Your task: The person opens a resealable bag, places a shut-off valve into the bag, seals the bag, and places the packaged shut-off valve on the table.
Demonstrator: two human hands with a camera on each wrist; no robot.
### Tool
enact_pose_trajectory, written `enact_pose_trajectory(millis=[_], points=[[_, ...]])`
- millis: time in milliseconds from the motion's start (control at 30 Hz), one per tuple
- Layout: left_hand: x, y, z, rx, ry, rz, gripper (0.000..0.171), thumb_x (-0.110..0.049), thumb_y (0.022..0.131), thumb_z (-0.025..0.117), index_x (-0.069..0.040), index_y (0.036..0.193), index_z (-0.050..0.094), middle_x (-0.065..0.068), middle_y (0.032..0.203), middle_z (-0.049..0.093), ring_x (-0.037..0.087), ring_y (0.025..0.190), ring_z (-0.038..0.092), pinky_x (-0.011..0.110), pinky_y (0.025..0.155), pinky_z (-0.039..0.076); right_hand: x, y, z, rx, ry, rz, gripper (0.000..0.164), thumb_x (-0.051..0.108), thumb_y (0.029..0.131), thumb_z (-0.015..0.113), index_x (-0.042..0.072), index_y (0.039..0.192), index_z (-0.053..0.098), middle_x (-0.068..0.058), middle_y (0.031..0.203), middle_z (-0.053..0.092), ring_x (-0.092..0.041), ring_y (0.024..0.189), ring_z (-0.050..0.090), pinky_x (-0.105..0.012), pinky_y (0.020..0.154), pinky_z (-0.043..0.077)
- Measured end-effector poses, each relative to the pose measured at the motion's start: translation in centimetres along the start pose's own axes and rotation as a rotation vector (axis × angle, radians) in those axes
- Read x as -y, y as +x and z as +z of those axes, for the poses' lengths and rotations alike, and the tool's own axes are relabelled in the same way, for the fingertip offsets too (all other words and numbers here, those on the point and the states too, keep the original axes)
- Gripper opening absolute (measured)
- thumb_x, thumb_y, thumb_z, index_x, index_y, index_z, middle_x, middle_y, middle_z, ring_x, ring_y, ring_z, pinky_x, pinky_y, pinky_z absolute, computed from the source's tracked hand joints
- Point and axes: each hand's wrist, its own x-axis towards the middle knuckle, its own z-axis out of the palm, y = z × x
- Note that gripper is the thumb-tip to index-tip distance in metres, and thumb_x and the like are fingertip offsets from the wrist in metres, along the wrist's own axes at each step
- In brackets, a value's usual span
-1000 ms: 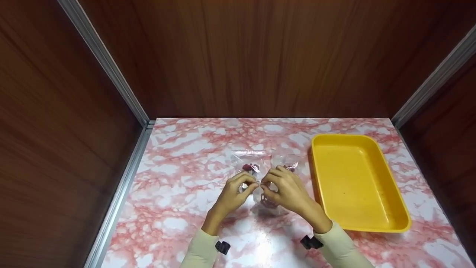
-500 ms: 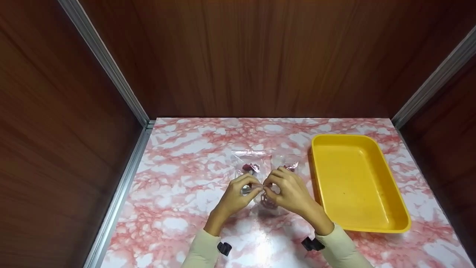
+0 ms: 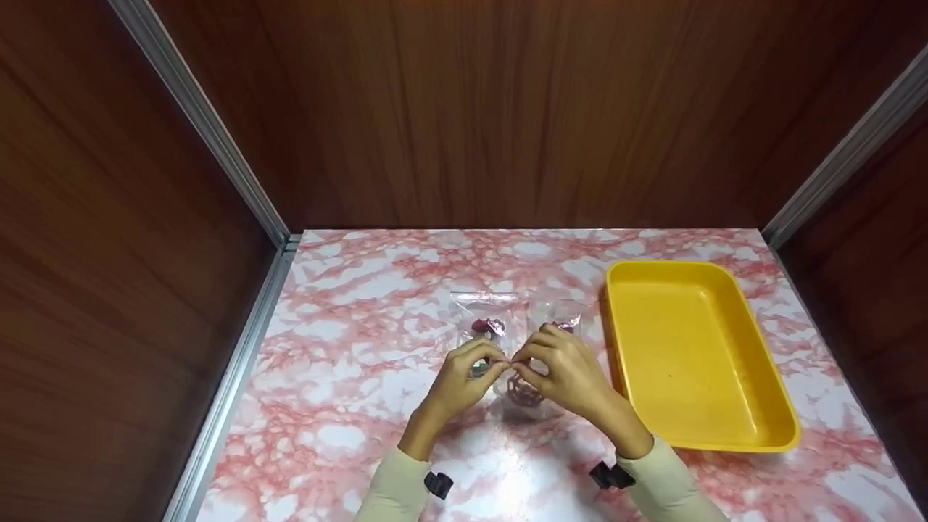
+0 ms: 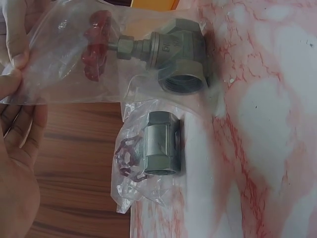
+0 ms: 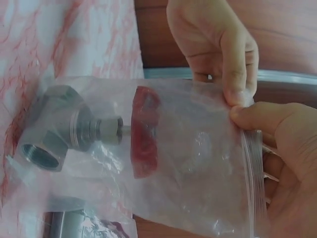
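A clear zip bag (image 5: 198, 148) stands upright, with a metal gate valve (image 5: 54, 129) inside it. The valve's red handwheel (image 5: 145, 131) points up toward the bag's mouth, and its body sits at the table. My left hand (image 3: 460, 380) pinches the bag's top edge between thumb and fingers. Close beside it, my right hand (image 3: 569, 373) pinches the same edge near the zip strip (image 5: 252, 183). The two hands' fingertips nearly meet. In the left wrist view, a second bagged valve (image 4: 162, 144) lies just beyond the held bag.
Two bagged valves lie behind the hands, one at the left (image 3: 487, 326) and one partly hidden by the right hand (image 3: 569, 319). A yellow tray (image 3: 696, 348) stands at the right on the marbled table (image 3: 348, 348). Brown wood-look panels (image 3: 464, 116) surround the table.
My left hand has shifted slightly right along the bag's edge, and the right hand has barely moved. Both keep their pinch. The tray and the other bags have not moved.
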Motion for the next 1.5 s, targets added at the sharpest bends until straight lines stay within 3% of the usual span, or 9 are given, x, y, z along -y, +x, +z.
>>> enact_pose_trajectory(millis=[300,600,767,967,1033,1200,1500], points=[[0.0,-0.1,-0.1,-0.014,0.018,0.017,0.007,-0.011,0.101,0.074,-0.004,0.099,0.075,0.004,0.095,0.073,0.018,0.09,0.071,0.027,0.086,0.06,-0.4,-0.3,-0.7,0.033,-0.01,0.057,0.018,0.014,0.074,0.088,0.017,0.085,0.075,0.003,0.085,0.07,-0.019,0.082,0.066,-0.036,0.077,0.059],[0.0,-0.2,-0.1,0.008,0.006,-0.006,0.003,-0.009,0.101,0.073,-0.007,0.099,0.074,0.003,0.096,0.072,0.016,0.091,0.069,0.027,0.085,0.06,-0.5,-0.7,-0.4,-0.014,-0.015,0.028,0.01,0.013,0.078,0.082,0.017,0.082,0.074,0.005,0.082,0.071,-0.015,0.079,0.062,-0.032,0.069,0.055],[0.1,-0.1,0.0,0.005,0.006,-0.011,0.014,-0.016,0.104,0.071,-0.004,0.097,0.074,0.004,0.096,0.073,0.017,0.091,0.07,0.027,0.086,0.06,-0.6,-0.7,-0.5,-0.007,-0.002,0.036,0.013,0.015,0.08,0.089,0.017,0.084,0.077,0.004,0.084,0.073,-0.015,0.08,0.064,-0.032,0.071,0.056],[0.2,-0.1,-0.1,-0.006,0.004,0.003,0.01,-0.013,0.103,0.072,-0.005,0.097,0.074,0.005,0.095,0.073,0.018,0.09,0.07,0.026,0.085,0.06,-0.7,-0.9,-0.8,0.032,0.024,0.077,0.016,0.02,0.081,0.093,0.017,0.087,0.078,0.003,0.088,0.075,-0.018,0.086,0.07,-0.047,0.102,0.059],[0.2,-0.1,-0.1,-0.009,0.005,0.008,0.01,-0.013,0.102,0.072,-0.005,0.097,0.074,0.005,0.095,0.073,0.018,0.09,0.07,0.026,0.084,0.06,-0.9,-1.1,-1.0,0.036,0.025,0.087,0.017,0.021,0.081,0.092,0.017,0.088,0.077,0.003,0.09,0.075,-0.02,0.089,0.071,-0.049,0.104,0.058],[0.4,-0.2,-0.1,-0.018,0.007,0.014,0.008,-0.012,0.102,0.073,-0.005,0.098,0.074,0.004,0.095,0.073,0.018,0.087,0.068,0.031,0.077,0.06,-1.3,-1.4,-1.4,0.044,0.016,0.109,0.019,0.017,0.076,0.09,0.018,0.088,0.076,0.003,0.092,0.074,-0.021,0.089,0.067,-0.039,0.081,0.059],[0.2,-0.2,-0.3,-0.007,0.021,-0.01,0.008,-0.013,0.102,0.073,-0.006,0.099,0.075,0.005,0.098,0.074,0.017,0.092,0.071,0.027,0.086,0.06,-1.5,-1.4,-1.2,0.015,0.023,0.079,0.012,0.01,0.076,0.085,0.016,0.084,0.077,0.005,0.084,0.074,-0.017,0.081,0.064,-0.035,0.075,0.055]])
